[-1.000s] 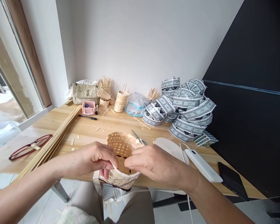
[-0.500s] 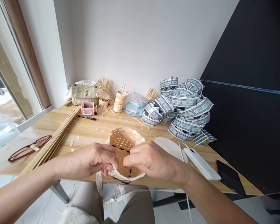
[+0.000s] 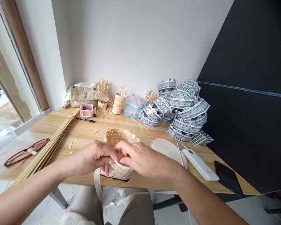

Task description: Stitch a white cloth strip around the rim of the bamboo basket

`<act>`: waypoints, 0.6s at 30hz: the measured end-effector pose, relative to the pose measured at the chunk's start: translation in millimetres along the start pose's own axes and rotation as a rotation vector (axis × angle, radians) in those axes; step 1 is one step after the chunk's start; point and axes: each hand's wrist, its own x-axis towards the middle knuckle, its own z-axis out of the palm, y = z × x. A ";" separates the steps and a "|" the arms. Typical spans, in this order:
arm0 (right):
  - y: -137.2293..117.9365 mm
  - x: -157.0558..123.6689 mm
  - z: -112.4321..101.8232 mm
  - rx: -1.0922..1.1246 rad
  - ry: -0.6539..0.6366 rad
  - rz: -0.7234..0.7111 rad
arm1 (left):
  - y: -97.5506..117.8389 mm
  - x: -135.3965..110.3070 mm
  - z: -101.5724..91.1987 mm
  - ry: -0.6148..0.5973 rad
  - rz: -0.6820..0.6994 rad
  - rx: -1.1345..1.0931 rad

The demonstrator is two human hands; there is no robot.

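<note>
A small woven bamboo basket (image 3: 118,137) sits at the near edge of the wooden table (image 3: 89,128), its open mouth facing up and away. My left hand (image 3: 93,156) pinches the near rim of the basket with closed fingers. My right hand (image 3: 142,159) meets it from the right, fingers closed on the same stretch of rim. A pale loose strip (image 3: 97,186) hangs from the basket below the table edge. What the fingertips hold besides the rim is hidden.
A bundle of long bamboo strips (image 3: 53,140) and red glasses (image 3: 25,152) lie left. A white oval dish (image 3: 166,148), a white power bank (image 3: 199,164) and a black phone (image 3: 228,181) lie right. Printed ribbon rolls (image 3: 180,109), small baskets (image 3: 118,103), a pink box (image 3: 86,110) and a bag (image 3: 83,95) stand at the back.
The basket has been turned and tilted more upright. My two hands have come closer together over its near rim, and the view has shifted slightly.
</note>
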 end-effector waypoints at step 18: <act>-11.6 6.8 -10.9 -0.338 0.434 -0.174 | -7.0 -2.4 -7.7 0.282 -0.225 -0.139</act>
